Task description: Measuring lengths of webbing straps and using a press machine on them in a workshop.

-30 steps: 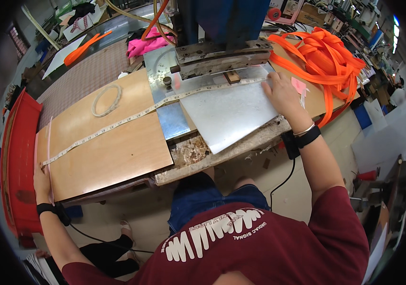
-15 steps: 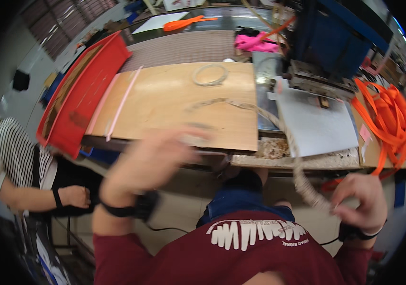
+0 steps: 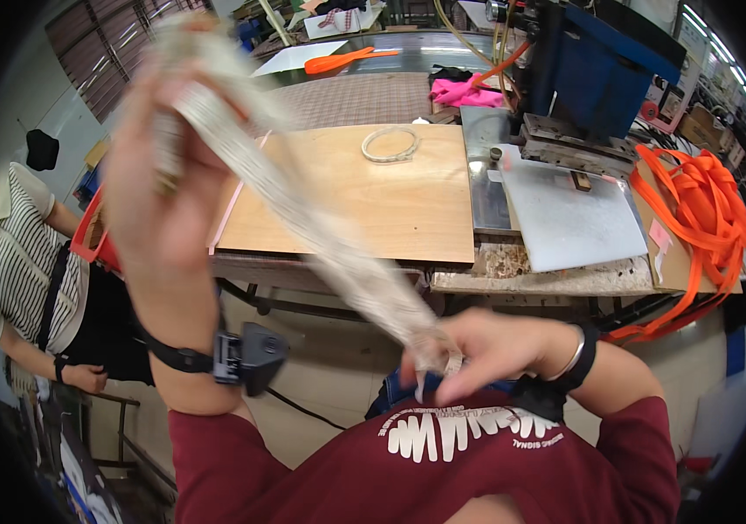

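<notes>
My left hand [image 3: 163, 166] is raised high at the left and is closed on one end of a pale woven strap [image 3: 321, 231]. The strap runs blurred down and to the right to my right hand [image 3: 478, 345], which pinches its lower end close to my chest. Both wrists wear black bands. Beyond my hands lies a wooden board [image 3: 373, 192] with a small coil of pale strap [image 3: 389, 144] on it. To its right a white sheet [image 3: 569, 218] lies under a blue press machine [image 3: 591, 79].
A heap of orange webbing [image 3: 696, 210] hangs over the bench's right end. Pink cloth [image 3: 460, 90] and an orange tool [image 3: 347, 59] lie further back. A person in a striped shirt [image 3: 24, 262] stands at the left beside a red tray [image 3: 93, 240].
The strap lay stretched across the board under both hands a second ago. Since then both hands have come off the bench with it, the left rising high, the right drawing in to my chest.
</notes>
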A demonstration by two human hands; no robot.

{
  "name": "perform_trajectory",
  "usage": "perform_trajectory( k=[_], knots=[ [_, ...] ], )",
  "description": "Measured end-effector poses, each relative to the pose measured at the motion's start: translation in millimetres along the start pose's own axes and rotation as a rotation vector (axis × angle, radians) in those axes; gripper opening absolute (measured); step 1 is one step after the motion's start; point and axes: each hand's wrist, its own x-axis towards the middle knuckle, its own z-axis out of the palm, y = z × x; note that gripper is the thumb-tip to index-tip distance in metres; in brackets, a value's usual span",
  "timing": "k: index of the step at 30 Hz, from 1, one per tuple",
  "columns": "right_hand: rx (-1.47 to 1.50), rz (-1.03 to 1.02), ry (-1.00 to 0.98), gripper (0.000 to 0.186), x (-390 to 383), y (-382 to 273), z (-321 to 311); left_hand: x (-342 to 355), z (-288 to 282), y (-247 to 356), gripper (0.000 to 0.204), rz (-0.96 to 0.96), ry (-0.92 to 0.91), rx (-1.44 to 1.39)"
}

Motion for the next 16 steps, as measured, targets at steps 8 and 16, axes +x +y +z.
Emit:
perform_trajectory(
  k=[8, 16],
  knots=[
    [-1.364, 0.386, 0.14, 0.014, -37, -35, 8, -66, -90, 11, 0.027, 0.252, 0.327, 0.804],
    [-1.238, 0.099, 0.213, 0.065, 69, -90, 20, -99, -33, -91, 0.024, -0.612, -0.256, 0.1]
  ],
)
